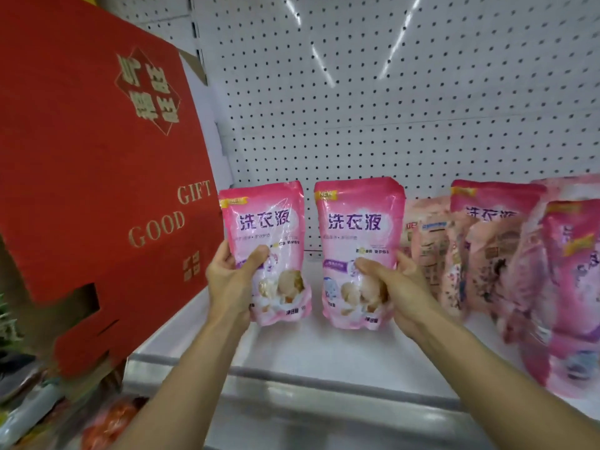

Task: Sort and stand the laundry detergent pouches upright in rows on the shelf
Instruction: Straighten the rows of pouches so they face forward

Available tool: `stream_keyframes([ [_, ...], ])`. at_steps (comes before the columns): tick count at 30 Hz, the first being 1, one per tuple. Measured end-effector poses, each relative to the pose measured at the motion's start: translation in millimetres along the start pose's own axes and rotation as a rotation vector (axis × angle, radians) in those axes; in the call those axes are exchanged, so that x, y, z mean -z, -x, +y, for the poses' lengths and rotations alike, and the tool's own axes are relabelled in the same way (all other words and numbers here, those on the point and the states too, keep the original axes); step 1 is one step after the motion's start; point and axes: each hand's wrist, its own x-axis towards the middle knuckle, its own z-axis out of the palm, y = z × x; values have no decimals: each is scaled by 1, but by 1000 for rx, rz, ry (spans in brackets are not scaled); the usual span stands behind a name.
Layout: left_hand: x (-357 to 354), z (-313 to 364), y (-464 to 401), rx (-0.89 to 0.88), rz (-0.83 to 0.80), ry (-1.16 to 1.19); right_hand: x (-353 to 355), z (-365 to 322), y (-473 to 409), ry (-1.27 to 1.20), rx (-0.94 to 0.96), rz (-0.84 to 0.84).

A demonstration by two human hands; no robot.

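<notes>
On the white shelf, hands grip upright pouches reading "洗衣液".

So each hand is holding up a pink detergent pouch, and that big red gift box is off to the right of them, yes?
Not quite: the head view shows the red gift box on the left, beside the left hand. Otherwise yes: that hand holds one pink detergent pouch, and the right hand holds the other.

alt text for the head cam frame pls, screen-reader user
Each hand grips a pink detergent pouch upright over a white shelf: left hand, left pouch; right hand, right pouch. More pouches lean at right; red gift box at left.
</notes>
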Motion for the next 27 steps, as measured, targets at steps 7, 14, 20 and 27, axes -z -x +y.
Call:
stream_keyframes([
  [7,5,-29,-47,67,9,-83,0,10,-33,80,-40,-5],
  [14,-15,-16,-104,-28,-59,-161,-17,-23,-43,94,212,64],
  [20,-26,-39,-168,110,-36,-69,-22,-18,-49,32,205,99],
  [27,-25,-52,-227,174,-100,-189,-43,-9,-88,25,180,170],
])
